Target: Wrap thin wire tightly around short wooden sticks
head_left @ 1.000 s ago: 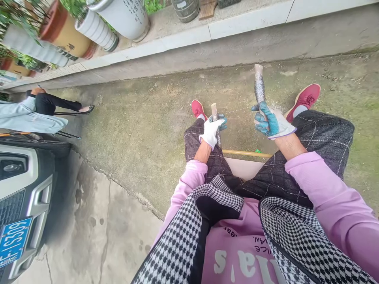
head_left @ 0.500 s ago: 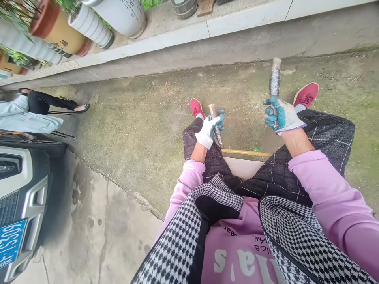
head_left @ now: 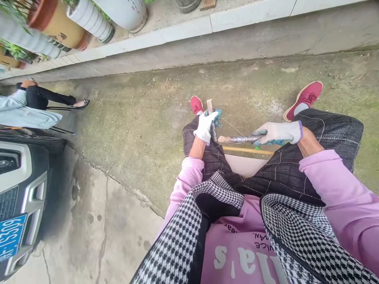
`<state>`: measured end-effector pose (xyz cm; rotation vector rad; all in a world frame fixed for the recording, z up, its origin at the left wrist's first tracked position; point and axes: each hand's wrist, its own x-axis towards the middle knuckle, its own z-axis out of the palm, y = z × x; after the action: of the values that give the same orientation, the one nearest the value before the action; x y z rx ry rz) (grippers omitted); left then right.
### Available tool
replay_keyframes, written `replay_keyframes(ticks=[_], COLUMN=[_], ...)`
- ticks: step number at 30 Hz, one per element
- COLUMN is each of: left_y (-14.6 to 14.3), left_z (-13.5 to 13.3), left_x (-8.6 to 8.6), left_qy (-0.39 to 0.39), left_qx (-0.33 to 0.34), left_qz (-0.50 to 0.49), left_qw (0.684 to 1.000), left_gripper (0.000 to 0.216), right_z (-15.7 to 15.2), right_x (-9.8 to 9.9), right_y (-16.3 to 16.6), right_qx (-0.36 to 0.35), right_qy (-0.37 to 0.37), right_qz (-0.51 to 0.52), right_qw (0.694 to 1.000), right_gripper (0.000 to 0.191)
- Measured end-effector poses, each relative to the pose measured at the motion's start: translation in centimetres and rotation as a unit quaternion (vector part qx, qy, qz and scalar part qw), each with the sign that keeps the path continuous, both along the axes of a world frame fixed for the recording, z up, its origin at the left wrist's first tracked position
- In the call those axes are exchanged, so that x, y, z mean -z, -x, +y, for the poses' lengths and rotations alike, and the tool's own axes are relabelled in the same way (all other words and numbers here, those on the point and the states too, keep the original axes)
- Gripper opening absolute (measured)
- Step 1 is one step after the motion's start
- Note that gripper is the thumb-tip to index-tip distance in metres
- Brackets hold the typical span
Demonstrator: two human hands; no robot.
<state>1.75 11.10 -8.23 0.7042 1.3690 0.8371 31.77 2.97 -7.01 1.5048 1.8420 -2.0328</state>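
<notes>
I sit with my knees apart, in dark checked trousers and red shoes. My left hand [head_left: 205, 125], in a white and teal glove, is closed round a short upright wooden stick [head_left: 210, 105] wound with grey thread. My right hand [head_left: 278, 132], gloved the same way, grips a second spool stick [head_left: 237, 139] thickly wound with silvery thread. That spool lies almost level and points left toward the left hand. A thin thread [head_left: 232, 126] runs between the two sticks.
A yellow rod [head_left: 245, 150] lies across a pale seat edge between my knees. A car front [head_left: 17, 189] with a blue plate stands at the left. Another person [head_left: 32, 104] sits at far left. Large pots [head_left: 89, 19] line a raised kerb at the top.
My right hand has swung its spool from upright down to nearly level and moved left, closer to the left hand. The left hand stayed almost in place.
</notes>
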Motion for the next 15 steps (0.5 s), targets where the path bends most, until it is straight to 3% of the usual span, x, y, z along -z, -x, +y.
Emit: replay_keyframes(ticks=[4,8,10,12,13,15], left_y=[-1.9,-3.6,-3.7,-3.4,-3.2,-2.8], left_z=[-0.7,-2.3,-2.7,-2.7,-2.7,-2.7], left_x=[0.0,-0.1,-0.3,-0.4,-0.4,-0.2], left_qy=[0.039,0.073,0.068,0.049,0.036,0.011], left_qx=[0.019,0.087,0.077,0.047,0.035,0.028], left_qz=[0.013,0.032,0.035,0.031,0.029,0.03], left_qw=[0.999,0.993,0.994,0.997,0.998,0.999], left_gripper=[0.035,0.027,0.027,0.028,0.028,0.027], right_z=[-0.8,0.0,1.0,2.1,2.6,3.3], right_x=[-0.3,0.9,1.4,1.8,2.0,2.2], right_y=[-0.4,1.4,2.1,2.5,2.6,2.9], right_qx=[0.121,0.287,0.371,0.41,0.387,0.268], right_qy=[0.049,0.032,0.008,-0.044,-0.084,-0.155], right_qz=[0.203,0.288,0.226,0.078,-0.019,-0.187], right_qw=[0.97,0.913,0.901,0.908,0.918,0.932], right_gripper=[0.063,0.062,0.055,0.04,0.033,0.023])
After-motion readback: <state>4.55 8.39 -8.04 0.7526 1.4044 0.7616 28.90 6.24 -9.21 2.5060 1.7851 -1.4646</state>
